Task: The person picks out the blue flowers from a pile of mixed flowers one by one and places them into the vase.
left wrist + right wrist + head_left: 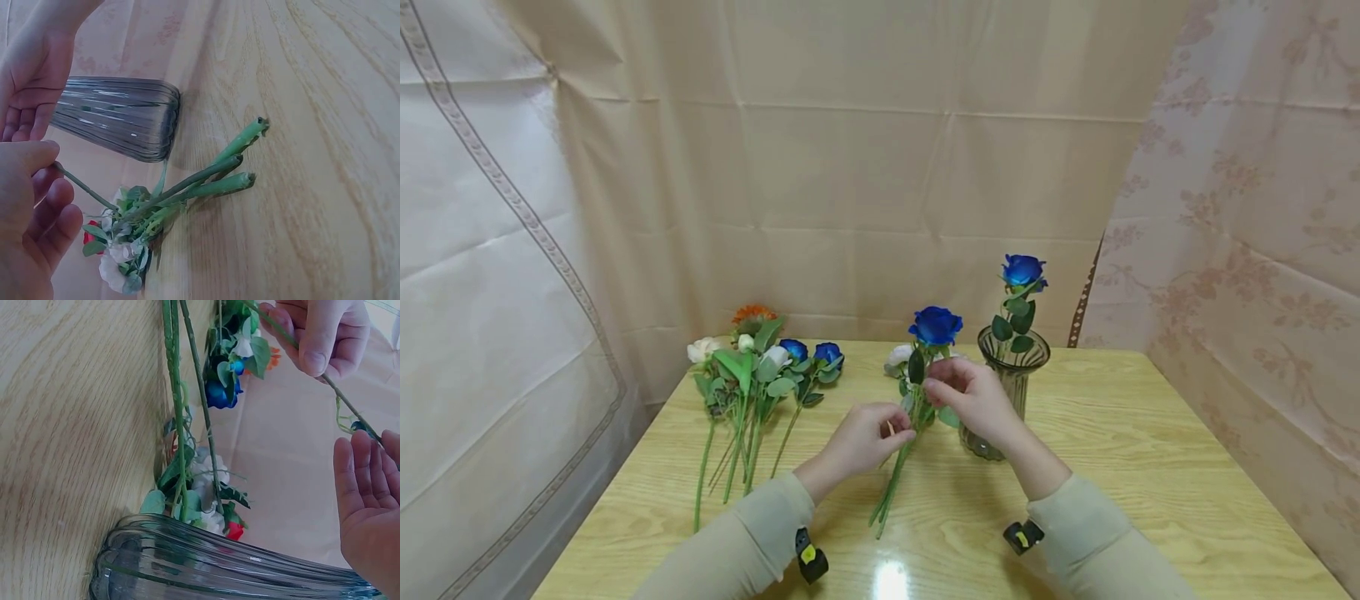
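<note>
A blue rose [936, 325] is held upright between both hands over the table. My left hand [867, 435] pinches its thin stem [281, 334] between thumb and fingers. Higher up, beside a dark green leaf [917, 366], my right hand [976, 398] has thumb and index finger at the stem; its other fingers extend loosely in the right wrist view. Behind the hands, white flowers [112, 272] with a red bloom [234, 530] lie on the table, their green stems [891, 487] toward me. A ribbed glass vase [1017, 387] stands just right, holding another blue rose [1024, 271].
Left on the wooden table [1120, 467] lies a group of flowers: white blooms [703, 348], an orange flower [754, 314] and blue roses [829, 353], stems pointing toward me. A beige curtain [850, 183] hangs behind the table's far edge.
</note>
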`<action>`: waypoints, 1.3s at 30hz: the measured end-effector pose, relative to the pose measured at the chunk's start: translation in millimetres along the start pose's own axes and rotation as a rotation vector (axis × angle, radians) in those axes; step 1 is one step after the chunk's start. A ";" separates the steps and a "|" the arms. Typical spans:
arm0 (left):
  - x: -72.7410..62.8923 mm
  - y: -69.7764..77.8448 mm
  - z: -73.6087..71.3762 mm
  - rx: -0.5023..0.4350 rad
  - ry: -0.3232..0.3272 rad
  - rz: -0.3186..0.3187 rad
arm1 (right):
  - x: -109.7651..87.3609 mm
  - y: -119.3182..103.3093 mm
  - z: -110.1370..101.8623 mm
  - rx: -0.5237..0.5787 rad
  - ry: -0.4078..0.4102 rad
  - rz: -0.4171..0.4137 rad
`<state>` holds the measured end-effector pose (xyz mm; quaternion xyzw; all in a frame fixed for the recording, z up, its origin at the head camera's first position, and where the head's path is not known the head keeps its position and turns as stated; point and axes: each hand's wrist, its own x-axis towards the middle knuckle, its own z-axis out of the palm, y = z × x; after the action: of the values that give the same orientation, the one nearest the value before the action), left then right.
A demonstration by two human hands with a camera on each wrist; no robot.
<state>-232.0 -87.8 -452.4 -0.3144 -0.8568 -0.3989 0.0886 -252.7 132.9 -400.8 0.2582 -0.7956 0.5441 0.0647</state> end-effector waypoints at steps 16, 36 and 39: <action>-1.5 -0.8 -1.3 0.020 -0.012 -0.008 | -9.3 -39.2 0.6 0.013 0.000 -0.004; 1.0 3.6 -24.2 -0.024 0.125 0.042 | -2.2 -27.0 -15.1 0.050 0.087 -0.090; 2.7 5.0 -29.4 -0.022 0.148 0.064 | -3.3 -30.6 -19.5 0.035 0.103 -0.099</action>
<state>-234.0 -105.8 -428.6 -0.3123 -0.8331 -0.4273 0.1608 -238.6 143.2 -368.8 0.2701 -0.7680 0.5665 0.1279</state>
